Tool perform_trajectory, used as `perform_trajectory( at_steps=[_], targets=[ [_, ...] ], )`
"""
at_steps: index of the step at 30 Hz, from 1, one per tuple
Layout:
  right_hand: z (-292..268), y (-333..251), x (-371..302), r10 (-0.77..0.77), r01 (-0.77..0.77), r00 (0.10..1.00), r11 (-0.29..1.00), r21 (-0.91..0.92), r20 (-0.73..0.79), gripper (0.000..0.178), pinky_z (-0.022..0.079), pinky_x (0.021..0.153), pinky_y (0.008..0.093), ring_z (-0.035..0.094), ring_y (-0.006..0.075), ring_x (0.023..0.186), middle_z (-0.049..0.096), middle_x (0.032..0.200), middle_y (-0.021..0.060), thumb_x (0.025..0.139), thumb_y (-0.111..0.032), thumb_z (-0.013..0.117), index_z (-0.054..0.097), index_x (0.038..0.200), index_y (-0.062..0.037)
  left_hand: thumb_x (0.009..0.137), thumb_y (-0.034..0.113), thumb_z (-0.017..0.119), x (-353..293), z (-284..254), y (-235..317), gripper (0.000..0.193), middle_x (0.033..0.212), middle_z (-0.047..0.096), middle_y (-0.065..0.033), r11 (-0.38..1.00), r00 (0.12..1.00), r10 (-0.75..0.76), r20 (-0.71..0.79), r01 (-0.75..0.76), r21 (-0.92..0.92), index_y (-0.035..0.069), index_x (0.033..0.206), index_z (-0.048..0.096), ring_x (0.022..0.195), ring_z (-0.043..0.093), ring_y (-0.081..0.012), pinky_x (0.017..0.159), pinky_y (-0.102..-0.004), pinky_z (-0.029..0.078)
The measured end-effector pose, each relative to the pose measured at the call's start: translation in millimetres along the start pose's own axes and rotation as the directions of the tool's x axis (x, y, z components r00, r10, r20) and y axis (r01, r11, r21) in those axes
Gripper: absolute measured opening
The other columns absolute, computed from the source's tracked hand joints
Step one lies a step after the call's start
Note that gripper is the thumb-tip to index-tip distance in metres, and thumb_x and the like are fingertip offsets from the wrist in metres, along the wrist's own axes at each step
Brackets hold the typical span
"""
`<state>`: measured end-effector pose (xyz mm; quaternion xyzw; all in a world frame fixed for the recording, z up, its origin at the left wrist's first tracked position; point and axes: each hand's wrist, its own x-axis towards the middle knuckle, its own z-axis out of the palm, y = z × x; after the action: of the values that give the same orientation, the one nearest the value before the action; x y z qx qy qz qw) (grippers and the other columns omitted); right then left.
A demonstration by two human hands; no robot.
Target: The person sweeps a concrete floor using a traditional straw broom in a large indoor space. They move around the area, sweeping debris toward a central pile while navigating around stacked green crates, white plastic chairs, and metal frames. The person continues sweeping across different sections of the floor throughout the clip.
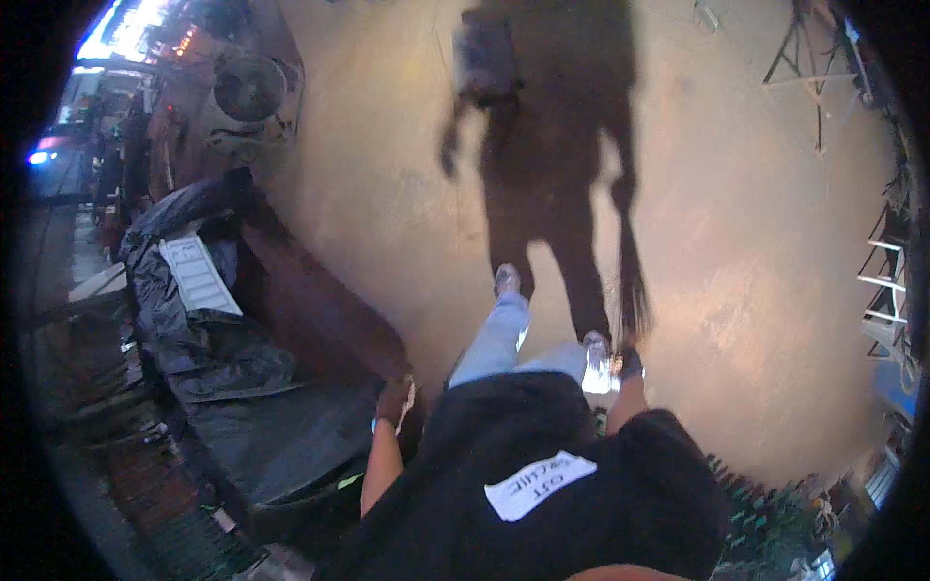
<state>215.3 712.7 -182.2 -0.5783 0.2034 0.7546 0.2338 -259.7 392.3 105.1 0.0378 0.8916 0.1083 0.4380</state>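
Tan concrete floor (756,252) fills most of my view, lit warm, and one long shadow (557,165) of the person falls across it toward the top edge. I count two hands, two shoes, one broom.

My right hand (630,364) hangs by the hip, closed around the handle of one broom (635,295), whose dark bristles trail on the floor just ahead of the right shoe. The fingers are wrapped tight on the stick, as far as I can see it.

My left hand (394,400) hangs at the other side, over the near edge of a dark tarpaulin (194,339). Something pale and thin, a cloth or a strip (411,392), shows against the palm; I cannot tell whether the fingers are curled on it or loose.

Two pale shoes show below the light blue jeans (499,339): the left shoe (507,279) is stepped forward, the right shoe (595,347) is close under the body. One white label (539,484) sits on the black top.

Along the left edge of the floor lies one reddish-brown beam (320,310), slanting from the upper left toward my left hand. On the tarpaulin behind it rests one white ribbed panel (199,276). One round fan (249,87) stands at the top left corner. At the right edge I see one white ladder-like frame (886,290).
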Motion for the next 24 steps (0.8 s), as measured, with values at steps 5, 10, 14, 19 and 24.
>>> perform_trajectory(
  at_steps=[5, 10, 14, 19, 24],
  targets=[
    [149.5, 57.7, -25.7, -0.068, 0.048, 0.992, 0.981, -0.186, -0.105, 0.029, 0.052, 0.054, 0.0385, 0.056, 0.0251, 0.059, 0.055, 0.071, 0.0082, 0.087, -0.041, 0.055, 0.056, 0.087, -0.0118, 0.091, 0.028, 0.058, 78.6, -74.8, 45.3, 0.04, 0.108, 0.061, -0.0071, 0.864, 0.95, -0.179, 0.254, 0.276, -0.422, 0.007, 0.124, 0.052, 0.092, 0.058, -0.0159, 0.08, -0.0295, 0.048],
    [183.1, 80.2, -44.0, -0.067, 0.072, 0.992, 0.996, 0.043, -0.109, 0.026, 0.053, 0.052, 0.0429, 0.058, 0.0279, 0.056, 0.058, 0.066, 0.0111, 0.079, -0.031, 0.064, 0.054, 0.072, -0.0074, 0.09, 0.024, 0.059, 114.7, -91.7, 85.9, 0.036, 0.104, 0.061, -0.0059, 0.874, 0.965, 0.027, 0.262, 0.105, -0.475, 0.008, 0.122, 0.053, 0.085, 0.059, -0.0155, 0.075, -0.0308, 0.049],
    [138.5, 103.4, -101.8, -0.118, 0.137, 0.987, 0.973, 0.185, -0.11, 0.029, 0.045, 0.043, 0.0395, 0.05, 0.0261, 0.046, 0.054, 0.063, 0.0105, 0.08, -0.036, 0.066, 0.05, 0.074, -0.0122, 0.089, 0.021, 0.06, 130.2, -95.1, 143.1, 0.036, 0.102, 0.061, -0.0071, 0.893, 0.949, 0.006, 0.315, 0.137, -0.429, 0.008, 0.122, 0.054, 0.085, 0.06, -0.0171, 0.072, -0.0313, 0.049],
    [108.9, 125.6, -122.7, -0.113, 0.204, 0.943, 0.94, 0.274, -0.313, 0.022, 0.052, 0.049, 0.0417, 0.056, 0.0294, 0.053, 0.059, 0.071, 0.0128, 0.082, -0.032, 0.065, 0.056, 0.08, -0.0119, 0.085, 0.025, 0.06, 129.7, -109.5, 193.5, 0.035, 0.099, 0.062, -0.0071, 0.978, 0.956, 0.107, 0.274, -0.051, -0.204, 0.006, 0.114, 0.06, 0.086, 0.06, -0.0174, 0.075, -0.031, 0.049],
    [136.0, 102.0, -73.3, -0.02, 0.15, 0.969, 0.839, 0.523, -0.246, 0.024, 0.045, 0.039, 0.0349, 0.045, 0.0214, 0.041, 0.043, 0.052, 0.0049, 0.082, -0.017, 0.062, 0.044, 0.066, -0.0133, 0.083, 0.028, 0.057, 160.8, -124.5, 220.3, 0.041, 0.098, 0.064, -0.0089, 0.904, 0.899, 0.241, 0.365, -0.345, 0.252, 0.003, 0.115, 0.06, 0.091, 0.06, -0.0177, 0.079, -0.0326, 0.048]
  ],
)
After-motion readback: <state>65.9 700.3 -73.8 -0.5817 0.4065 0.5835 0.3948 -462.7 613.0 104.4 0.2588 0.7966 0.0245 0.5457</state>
